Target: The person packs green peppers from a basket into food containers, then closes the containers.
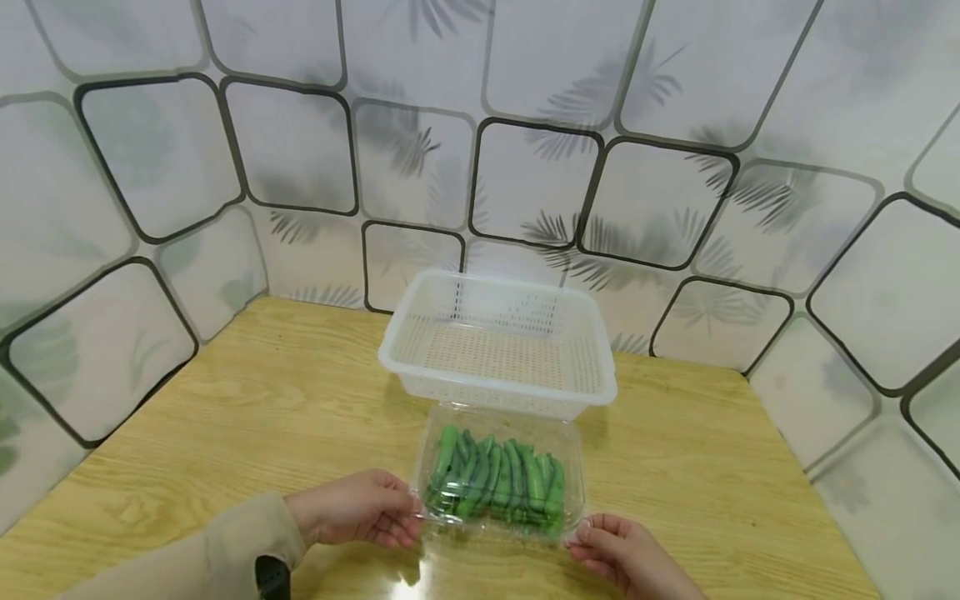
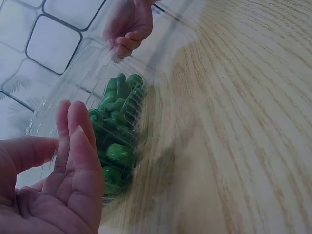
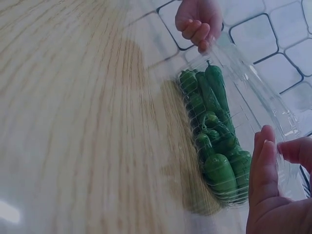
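A clear plastic clamshell box (image 1: 564, 439), its lid closed, sits in front of the basket in the head view. Long green peppers (image 1: 510, 479) lie side by side inside it. My left hand (image 1: 367, 508) pinches the box's near left corner between thumb and fingers. At the near right corner, my right hand (image 1: 626, 552) pinches the rim the same way. The left wrist view shows the left hand (image 2: 66, 180) close up, with the peppers (image 2: 119, 153) behind its fingertips. From the other side, the right hand (image 3: 280, 195) has its thumb and fingertips at the rim.
Directly behind the box stands a white perforated plastic basket (image 1: 495, 385), with nothing visible in it. Both rest on a light wood-grain table (image 1: 300, 400). A patterned covering (image 1: 540, 183) rises behind and at both sides of the table. A dark band (image 1: 272, 577) shows at the left wrist.
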`<state>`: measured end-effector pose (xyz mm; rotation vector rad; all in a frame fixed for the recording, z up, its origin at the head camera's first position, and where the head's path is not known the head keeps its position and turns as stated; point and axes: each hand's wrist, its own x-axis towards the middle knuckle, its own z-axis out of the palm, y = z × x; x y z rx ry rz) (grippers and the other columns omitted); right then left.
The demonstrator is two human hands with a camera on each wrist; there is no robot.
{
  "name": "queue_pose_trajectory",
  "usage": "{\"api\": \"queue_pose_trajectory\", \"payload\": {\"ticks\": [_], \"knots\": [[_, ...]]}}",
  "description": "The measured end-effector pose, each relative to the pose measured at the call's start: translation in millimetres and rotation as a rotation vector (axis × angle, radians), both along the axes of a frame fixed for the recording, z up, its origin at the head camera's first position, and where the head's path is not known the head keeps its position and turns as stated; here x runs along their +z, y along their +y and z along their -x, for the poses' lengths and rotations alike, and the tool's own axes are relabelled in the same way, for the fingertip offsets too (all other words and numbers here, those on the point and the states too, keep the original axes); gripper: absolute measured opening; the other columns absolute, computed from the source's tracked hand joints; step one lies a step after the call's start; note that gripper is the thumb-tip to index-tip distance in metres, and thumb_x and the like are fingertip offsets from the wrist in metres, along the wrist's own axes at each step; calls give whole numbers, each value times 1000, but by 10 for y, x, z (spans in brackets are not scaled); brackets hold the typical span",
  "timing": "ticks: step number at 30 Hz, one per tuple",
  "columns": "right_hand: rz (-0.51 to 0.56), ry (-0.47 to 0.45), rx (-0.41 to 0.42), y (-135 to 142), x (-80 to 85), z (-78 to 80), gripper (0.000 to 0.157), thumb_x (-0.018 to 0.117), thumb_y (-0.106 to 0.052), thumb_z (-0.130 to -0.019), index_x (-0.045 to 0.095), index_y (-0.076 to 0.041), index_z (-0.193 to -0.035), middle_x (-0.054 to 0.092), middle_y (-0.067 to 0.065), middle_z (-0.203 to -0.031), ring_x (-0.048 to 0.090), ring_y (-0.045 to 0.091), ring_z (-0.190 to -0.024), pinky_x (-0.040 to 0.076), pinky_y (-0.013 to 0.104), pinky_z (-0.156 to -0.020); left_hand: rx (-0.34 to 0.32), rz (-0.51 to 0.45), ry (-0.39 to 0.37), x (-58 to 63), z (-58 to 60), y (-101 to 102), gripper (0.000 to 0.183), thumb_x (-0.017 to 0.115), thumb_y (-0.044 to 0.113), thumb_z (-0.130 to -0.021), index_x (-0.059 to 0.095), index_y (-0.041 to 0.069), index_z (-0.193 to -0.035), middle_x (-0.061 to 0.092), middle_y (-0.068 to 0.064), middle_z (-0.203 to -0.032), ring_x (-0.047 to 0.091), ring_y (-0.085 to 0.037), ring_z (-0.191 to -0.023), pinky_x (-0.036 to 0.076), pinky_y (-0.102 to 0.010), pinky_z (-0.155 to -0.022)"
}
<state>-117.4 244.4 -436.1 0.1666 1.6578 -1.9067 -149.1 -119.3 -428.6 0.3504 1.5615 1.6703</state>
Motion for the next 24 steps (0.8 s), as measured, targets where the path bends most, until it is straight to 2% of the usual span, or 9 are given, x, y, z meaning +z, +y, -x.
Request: {"api": "queue_pose_trajectory", "payload": {"ticks": [12,24], "knots": [[-30,4,-25,-2,-62,-16,11,52,-9,-95,60,-2,-94,68,5,-86,66,9,-80,51,17,-69,-2,-15,2,-53,-29,1,21,45,12,-92,62,-1,-92,67,-1,-78,63,-8,-69,51,-21,-63],[7,21,-57,-43,-27,-32,11,50,-7,-96,60,-6,-91,68,2,-81,65,6,-74,50,15,-65,8,-13,6,-8,-18,16,21,46,12,-92,62,-1,-92,66,0,-76,62,-7,-67,51,-20,-62]]}}
